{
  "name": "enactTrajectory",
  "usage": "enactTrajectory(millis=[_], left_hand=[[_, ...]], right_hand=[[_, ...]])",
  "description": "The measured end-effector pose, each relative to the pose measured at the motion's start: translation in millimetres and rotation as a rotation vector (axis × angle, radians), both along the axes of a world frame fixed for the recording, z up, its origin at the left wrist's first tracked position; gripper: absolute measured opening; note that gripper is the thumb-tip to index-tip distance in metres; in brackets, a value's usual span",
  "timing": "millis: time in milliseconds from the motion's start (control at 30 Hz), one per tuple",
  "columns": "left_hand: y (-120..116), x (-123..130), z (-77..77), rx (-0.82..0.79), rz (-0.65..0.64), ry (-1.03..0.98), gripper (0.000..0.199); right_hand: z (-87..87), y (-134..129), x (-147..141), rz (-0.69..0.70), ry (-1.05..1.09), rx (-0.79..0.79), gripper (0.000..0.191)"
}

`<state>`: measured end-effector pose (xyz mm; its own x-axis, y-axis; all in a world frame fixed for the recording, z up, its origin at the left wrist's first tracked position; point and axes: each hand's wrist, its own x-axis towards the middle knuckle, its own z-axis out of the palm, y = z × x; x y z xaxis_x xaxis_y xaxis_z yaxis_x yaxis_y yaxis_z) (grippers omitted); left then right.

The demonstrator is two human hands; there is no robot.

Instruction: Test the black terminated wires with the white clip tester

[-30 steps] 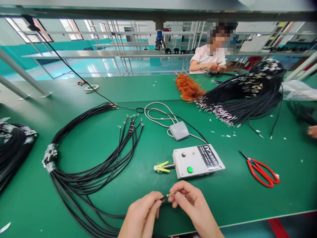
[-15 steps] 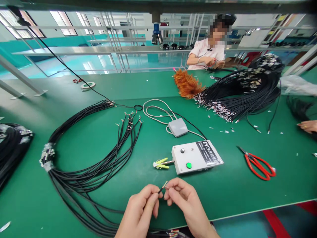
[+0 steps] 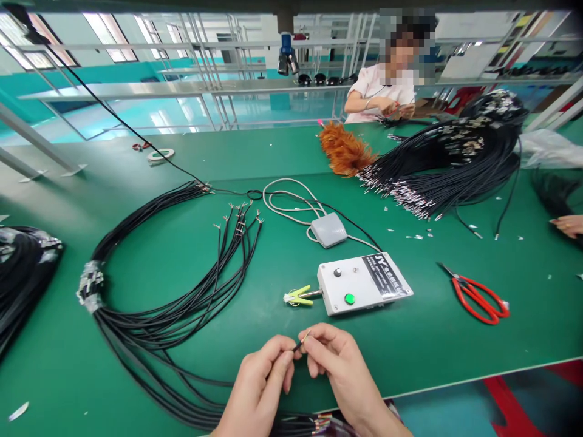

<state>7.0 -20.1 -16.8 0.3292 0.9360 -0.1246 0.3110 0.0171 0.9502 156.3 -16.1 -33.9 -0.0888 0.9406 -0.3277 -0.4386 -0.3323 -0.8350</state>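
Observation:
Between thumb and fingers, my left hand [image 3: 262,379] pinches a black cable [image 3: 297,347] close to its stripped end. My right hand [image 3: 339,370] has its thumb and forefinger closed on the thin wires at that tip, mostly hidden by the fingers. A looped bundle of black cables [image 3: 150,331] lies left of my hands, wrapped with tape, several bared ends fanned out. Just beyond my hands stands a white control box [image 3: 364,282] with a knob and a green button. A yellow-green clip [image 3: 299,296] sticks out from its left side.
Red-handled scissors [image 3: 478,297] lie right of the box. Behind it are a grey pedal [image 3: 328,230], an orange feather duster [image 3: 344,149] and a big cable heap [image 3: 455,158]. A co-worker [image 3: 382,91] sits across the table; another person's hand [image 3: 569,224] shows at right.
My right thumb and forefinger have closed on the wire tips at the cable end. My left hand keeps its pinch. The whole view has shifted slightly.

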Motion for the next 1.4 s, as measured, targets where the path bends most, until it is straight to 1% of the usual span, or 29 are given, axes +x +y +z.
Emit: enactTrajectory(millis=[133, 300, 367, 467, 533, 600, 700, 833, 900, 1033, 1100, 1200, 1300, 1400], left_hand=[[-1, 2, -0.7, -0.102, 0.074, -0.061, 0.034], [0, 2, 5.8, -0.266, 0.122, -0.145, 0.041], [0, 2, 8.1, -0.293, 0.124, -0.159, 0.043], [-1, 1, 9.1, -0.268, 0.114, -0.144, 0.044], [-2, 1, 8.5, -0.242, 0.095, -0.134, 0.045], [-3, 1, 7.4, -0.229, 0.085, -0.134, 0.045], [-5, 1, 5.4, -0.247, 0.105, -0.162, 0.045], [-8, 1, 3.2, -0.291, 0.150, -0.221, 0.043], [-8, 2, 3.2, -0.317, 0.168, -0.252, 0.043], [-8, 1, 5.6, -0.376, 0.209, -0.335, 0.044], [-8, -1, 6.4, -0.407, 0.224, -0.369, 0.042], [-8, -2, 5.6, -0.439, 0.240, -0.397, 0.039], [-8, -3, 4.3, -0.452, 0.272, -0.417, 0.039], [-6, -5, 5.0, -0.466, 0.311, -0.458, 0.039]], right_hand=[[-2.3, -3, 2, -0.051, -0.061, 0.028, 0.028], [-3.0, -6, 4, -0.143, -0.076, 0.062, 0.025], [-1.3, -6, 3, -0.108, -0.088, 0.087, 0.026], [2.8, -5, -3, -0.025, -0.093, 0.127, 0.030], [4.5, -3, -8, -0.022, -0.069, 0.126, 0.029], [4.5, -2, -13, -0.039, -0.020, 0.099, 0.026], [2.6, -2, -18, -0.067, 0.049, 0.036, 0.024], [1.8, -4, -21, -0.187, 0.098, -0.049, 0.028], [3.3, -4, -23, -0.218, 0.163, -0.098, 0.029], [7.8, -5, -28, -0.160, 0.382, -0.181, 0.029], [9.5, -6, -31, -0.151, 0.444, -0.201, 0.029], [10.4, -7, -36, -0.180, 0.450, -0.216, 0.029], [9.2, -7, -40, -0.203, 0.407, -0.218, 0.030], [6.7, -8, -43, -0.189, 0.346, -0.190, 0.029]])
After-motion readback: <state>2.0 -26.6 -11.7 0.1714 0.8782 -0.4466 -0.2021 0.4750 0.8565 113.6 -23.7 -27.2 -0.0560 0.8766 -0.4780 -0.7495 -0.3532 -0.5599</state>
